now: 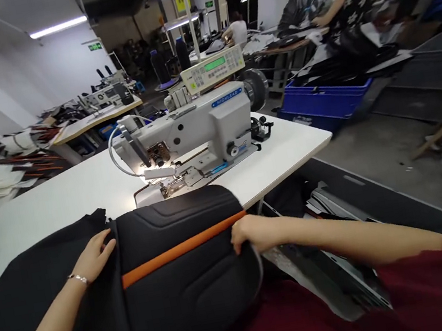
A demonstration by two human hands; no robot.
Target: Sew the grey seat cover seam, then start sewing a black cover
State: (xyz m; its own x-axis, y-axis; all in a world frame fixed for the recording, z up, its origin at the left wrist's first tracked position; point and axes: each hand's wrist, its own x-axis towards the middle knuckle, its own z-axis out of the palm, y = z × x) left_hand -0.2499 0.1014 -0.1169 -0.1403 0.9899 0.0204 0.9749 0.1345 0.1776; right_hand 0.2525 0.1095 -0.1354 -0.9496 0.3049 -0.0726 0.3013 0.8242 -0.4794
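Note:
A black padded seat cover [182, 286] with an orange stripe [179, 248] lies over the near edge of the white table [52, 204] and onto my lap. My left hand [94, 255] lies flat on the cover's left edge, fingers stretched out; a bracelet is on that wrist. My right hand [250, 233] is curled over the cover's right edge at the end of the orange stripe, gripping it. Just beyond the cover stands a grey-white sewing machine [197, 129], its needle area lit.
A blue crate [321, 105] sits on the floor to the right of the table. A person sits at another bench at the far right [351, 5]. More machines and piles of cut pieces [10, 162] fill the left. Dark panels lie beside my right arm [339, 207].

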